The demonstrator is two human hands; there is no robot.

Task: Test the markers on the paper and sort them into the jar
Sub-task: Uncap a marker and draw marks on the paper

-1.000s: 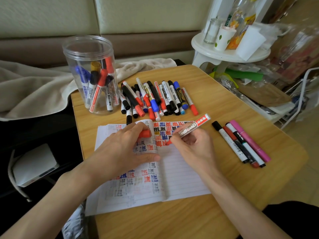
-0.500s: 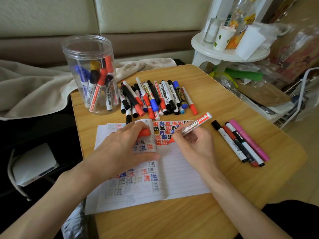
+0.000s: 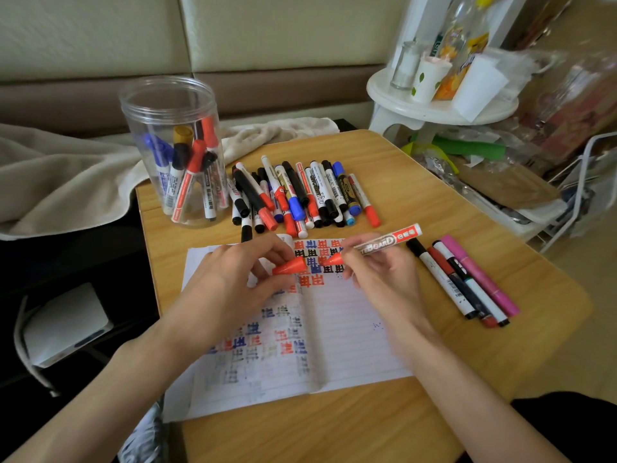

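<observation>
Red plastic in both hands: the left hand [image 3: 233,289] pinches a red cap [image 3: 289,265] between thumb and curled fingertips, its wide mouth turned toward the right hand [image 3: 384,275]. That hand has its fingers wrapped round a red whiteboard marker [image 3: 390,241], uncapped, with the red nib end pointing at the cap and a small gap between the two. Both are held just above the far part of the paper [image 3: 344,329] — a lined sheet lying across the middle of the tabletop [image 3: 434,202] toward its near edge, covered in rows of red, blue and black test marks.

At the far left corner stands the clear jar [image 3: 173,152], upright and open — several capped markers lean inside it. Beside it, along the far edge, lies a pile of markers [image 3: 300,195] in red, black and blue, side by side and overlapping. Near the right edge four more markers [image 3: 467,282] lie parallel and touching, the outermost one pink.

Beyond the far left corner a beige blanket [image 3: 66,182] is heaped; off the far right corner is a white stool [image 3: 434,108] carrying cups and a bottle.
</observation>
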